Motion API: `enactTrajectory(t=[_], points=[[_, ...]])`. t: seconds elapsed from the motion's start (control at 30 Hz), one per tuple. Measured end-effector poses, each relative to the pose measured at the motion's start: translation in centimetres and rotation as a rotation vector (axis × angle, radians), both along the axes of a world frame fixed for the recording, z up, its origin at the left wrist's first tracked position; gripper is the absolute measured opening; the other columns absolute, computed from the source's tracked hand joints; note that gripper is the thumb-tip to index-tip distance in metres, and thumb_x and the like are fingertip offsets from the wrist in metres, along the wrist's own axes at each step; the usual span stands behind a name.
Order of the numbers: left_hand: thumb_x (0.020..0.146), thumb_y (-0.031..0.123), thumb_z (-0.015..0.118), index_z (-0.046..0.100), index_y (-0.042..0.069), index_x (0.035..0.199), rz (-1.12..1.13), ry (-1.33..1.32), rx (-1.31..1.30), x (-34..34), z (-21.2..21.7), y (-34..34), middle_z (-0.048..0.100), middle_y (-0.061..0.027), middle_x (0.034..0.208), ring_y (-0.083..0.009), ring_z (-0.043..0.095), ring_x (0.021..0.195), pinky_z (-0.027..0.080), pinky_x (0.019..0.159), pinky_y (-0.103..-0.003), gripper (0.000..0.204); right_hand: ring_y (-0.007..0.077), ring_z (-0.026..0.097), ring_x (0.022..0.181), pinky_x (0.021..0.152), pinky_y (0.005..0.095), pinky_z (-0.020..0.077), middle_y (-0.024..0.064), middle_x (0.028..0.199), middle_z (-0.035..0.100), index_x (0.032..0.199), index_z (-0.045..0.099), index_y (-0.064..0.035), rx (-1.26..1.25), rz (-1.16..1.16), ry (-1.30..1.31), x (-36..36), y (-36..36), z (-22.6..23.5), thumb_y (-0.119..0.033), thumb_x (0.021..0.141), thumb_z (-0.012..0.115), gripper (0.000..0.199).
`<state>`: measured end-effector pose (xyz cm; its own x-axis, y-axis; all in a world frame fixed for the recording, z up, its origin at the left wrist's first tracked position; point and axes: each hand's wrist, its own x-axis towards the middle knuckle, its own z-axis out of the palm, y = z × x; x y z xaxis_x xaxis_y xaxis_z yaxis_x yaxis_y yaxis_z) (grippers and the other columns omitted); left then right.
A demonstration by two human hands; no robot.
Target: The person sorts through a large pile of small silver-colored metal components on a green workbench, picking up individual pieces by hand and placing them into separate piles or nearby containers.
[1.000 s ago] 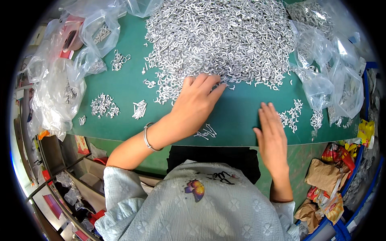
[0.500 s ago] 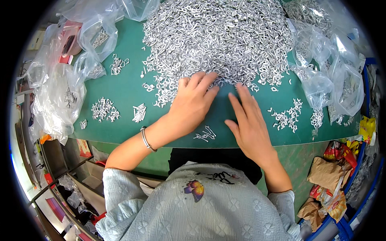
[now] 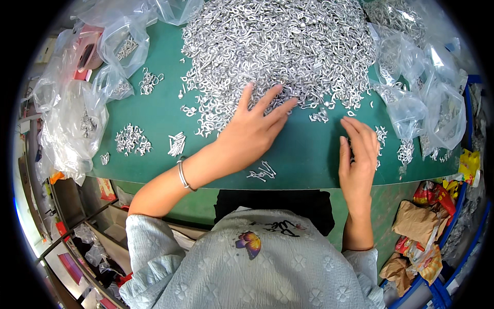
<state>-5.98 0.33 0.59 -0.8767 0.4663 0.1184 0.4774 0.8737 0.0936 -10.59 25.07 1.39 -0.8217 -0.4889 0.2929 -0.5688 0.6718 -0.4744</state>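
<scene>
A large heap of small silvery metal pieces (image 3: 278,46), many of them hooked or curved, covers the far middle of the green table. My left hand (image 3: 252,131) lies at the heap's near edge with fingers spread, the tips touching its pieces. To the right, my right hand (image 3: 358,159) is over a small pile of curved pieces (image 3: 381,135) and covers most of it. Its thumb stands apart from the slightly bent fingers, and nothing shows between them. A few thin pieces (image 3: 263,171) lie near the table's front edge, between my hands.
Left of my left arm are a bunch of straight pins (image 3: 176,144), a pile of curved bits (image 3: 132,140) and some looped pieces (image 3: 150,81). Clear plastic bags (image 3: 77,134) line the left side; more bags (image 3: 406,110) with metal pieces stand at right.
My right hand has moved right, from the heap's near edge to the small pile. My left hand has spread its fingers and shifted slightly right along the heap; a small cluster now lies apart near it.
</scene>
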Motion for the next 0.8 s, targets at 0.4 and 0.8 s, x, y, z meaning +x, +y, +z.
enactTrajectory(t=[0.4, 0.8], points=[[0.080, 0.006, 0.058, 0.060, -0.003, 0.119, -0.058, -0.021, 0.148, -1.6, -0.3, 3.2, 0.053, -0.0137, 0.122, -0.0273, 0.051, 0.109, 0.037, 0.088, -0.041, 0.041, 0.0290, 0.051, 0.117, 0.099, 0.0469, 0.0318, 0.0107, 0.125, 0.057, 0.119, 0.062, -0.0018, 0.211, 0.003, 0.043, 1.7, -1.3, -0.7, -0.009, 0.085, 0.067, 0.034], [0.079, 0.002, 0.058, 0.060, -0.004, 0.119, -0.073, -0.087, 0.315, -0.1, -0.1, 2.3, 0.054, -0.0143, 0.118, -0.0276, 0.053, 0.107, 0.038, 0.086, -0.038, 0.041, 0.0302, 0.045, 0.130, 0.107, 0.0524, 0.0278, 0.0074, 0.140, 0.051, 0.128, 0.057, 0.0008, 0.355, 0.076, -0.026, 3.1, 0.4, -0.1, -0.010, 0.088, 0.064, 0.042]])
